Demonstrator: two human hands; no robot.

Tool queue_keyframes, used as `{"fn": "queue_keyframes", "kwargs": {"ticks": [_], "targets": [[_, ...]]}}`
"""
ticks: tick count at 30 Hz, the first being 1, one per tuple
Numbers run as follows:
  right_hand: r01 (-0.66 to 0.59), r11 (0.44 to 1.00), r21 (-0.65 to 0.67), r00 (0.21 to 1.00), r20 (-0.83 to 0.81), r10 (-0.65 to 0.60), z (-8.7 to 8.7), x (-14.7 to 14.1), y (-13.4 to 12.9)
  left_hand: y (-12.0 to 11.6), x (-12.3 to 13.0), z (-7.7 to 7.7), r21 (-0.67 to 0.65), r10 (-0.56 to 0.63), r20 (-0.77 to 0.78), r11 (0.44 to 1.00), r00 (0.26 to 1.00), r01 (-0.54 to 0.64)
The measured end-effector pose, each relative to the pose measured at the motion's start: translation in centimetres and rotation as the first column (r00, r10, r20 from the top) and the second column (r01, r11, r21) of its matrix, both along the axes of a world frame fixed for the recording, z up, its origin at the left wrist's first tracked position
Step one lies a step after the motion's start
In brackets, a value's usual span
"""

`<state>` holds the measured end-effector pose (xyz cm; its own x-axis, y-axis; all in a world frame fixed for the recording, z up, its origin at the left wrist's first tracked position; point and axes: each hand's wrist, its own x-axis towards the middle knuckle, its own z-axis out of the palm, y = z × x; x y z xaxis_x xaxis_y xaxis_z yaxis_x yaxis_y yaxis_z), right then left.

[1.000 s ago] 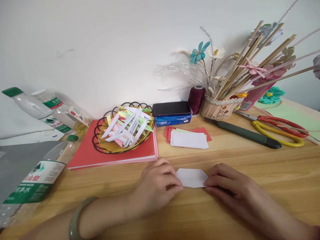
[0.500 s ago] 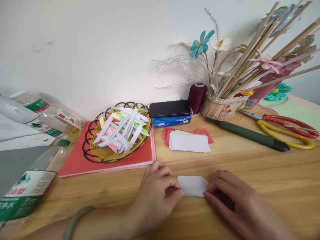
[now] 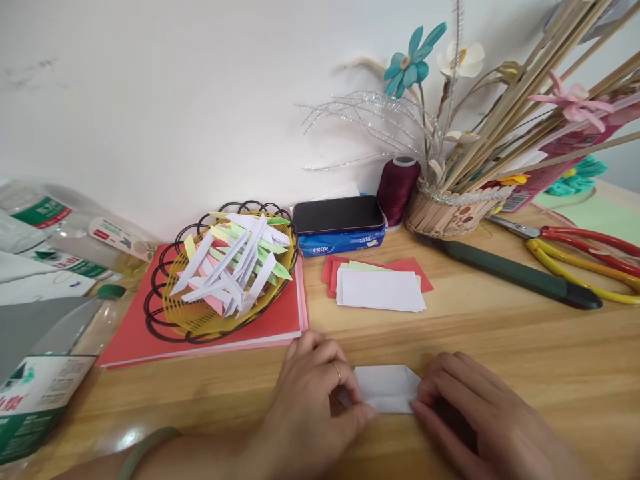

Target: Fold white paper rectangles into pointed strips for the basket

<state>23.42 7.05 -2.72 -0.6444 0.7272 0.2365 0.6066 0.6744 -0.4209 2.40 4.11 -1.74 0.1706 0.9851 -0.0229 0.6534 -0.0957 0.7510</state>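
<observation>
A small white paper strip (image 3: 385, 389) lies on the wooden table between my hands, with its upper right corner folded in. The fingers and thumb of my left hand (image 3: 320, 393) pinch its left end, and a ring shows on one finger. At the right end, my right hand (image 3: 480, 407) holds the lower corner between thumb and fingers. Just behind is a pile of cut paper rectangles, white (image 3: 380, 289) on top, with green and red ones under it. Folded paper pieces (image 3: 240, 260) in several colours fill a yellow and black basket (image 3: 173, 310) to the left.
Red sheets (image 3: 130, 333) lie under the basket. Plastic bottles (image 3: 50, 373) rest at the left. Behind are a phone (image 3: 337, 215) on a blue pack, a thread spool (image 3: 399, 190) and a flower pot (image 3: 450, 213). A green-handled tool (image 3: 515, 272) and scissors (image 3: 590, 243) lie right.
The camera view has moved closer and shifted slightly, so the table items appear larger and spread outward. Both hands keep their hold on the white strip, whose shape looks much the same.
</observation>
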Motion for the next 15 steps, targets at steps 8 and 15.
{"fn": "queue_keyframes", "kwargs": {"ticks": [8, 15], "targets": [[0.0, 1.0, 0.021, 1.0, -0.025, 0.001, -0.49, 0.27, -0.09, -0.06, -0.4, -0.55, 0.026, -0.035, 0.036, 0.999, 0.999, 0.034], [0.005, 1.0, 0.028, 1.0, 0.008, -0.006, -0.59, 0.4, -0.07, -0.3, -0.45, -0.28, 0.049, -0.073, -0.012, 0.996, 0.997, 0.073]]}}
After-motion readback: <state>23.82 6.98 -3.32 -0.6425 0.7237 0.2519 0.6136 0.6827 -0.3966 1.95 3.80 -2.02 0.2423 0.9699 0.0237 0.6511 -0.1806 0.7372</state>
